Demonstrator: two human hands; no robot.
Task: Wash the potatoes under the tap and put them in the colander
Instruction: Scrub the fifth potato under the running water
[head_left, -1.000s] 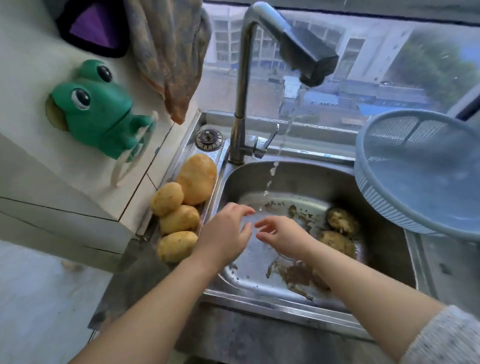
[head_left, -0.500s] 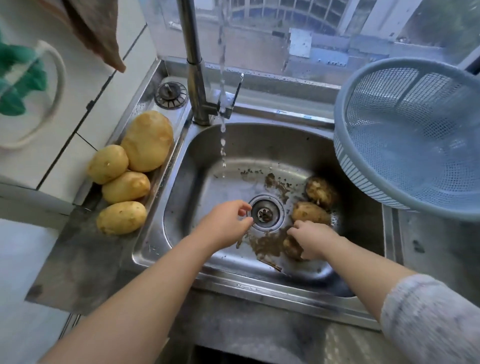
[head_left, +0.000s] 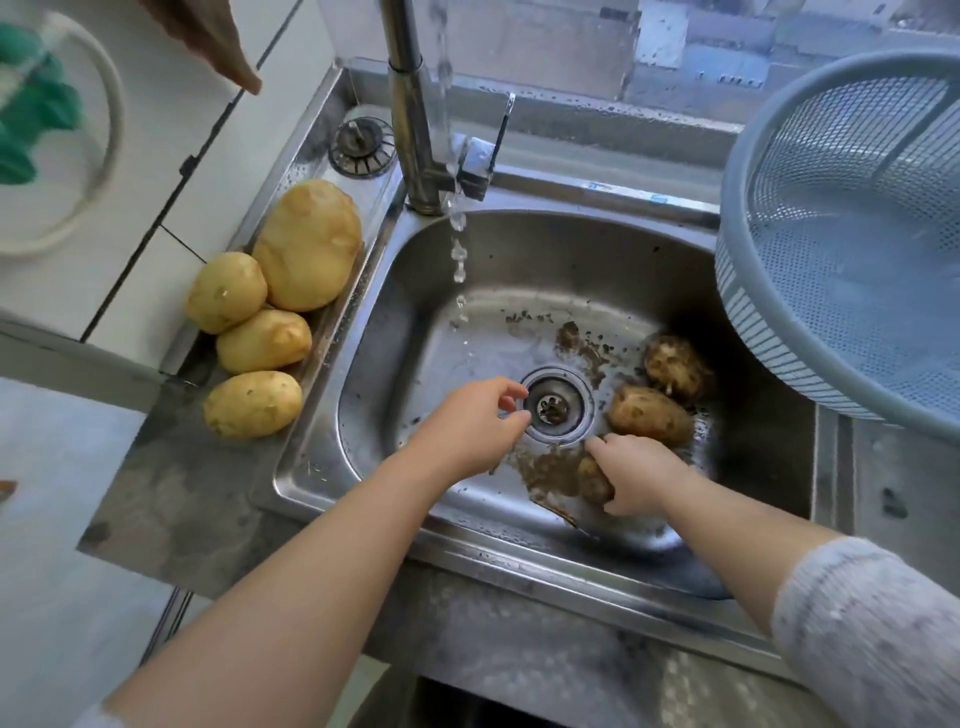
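Head view: the right hand grasps a muddy potato on the sink floor, with two more dirty potatoes just beyond it. The left hand, loosely curled and holding nothing, hovers at the drain. The colander sits beyond the right hand, and four clean potatoes lie left of the left hand

Nothing readable appears: no words, brands, numbers or signs. A small bluish sticker sits on the back rim of the sink, but it is too small and blurred for any print on it to be made out.
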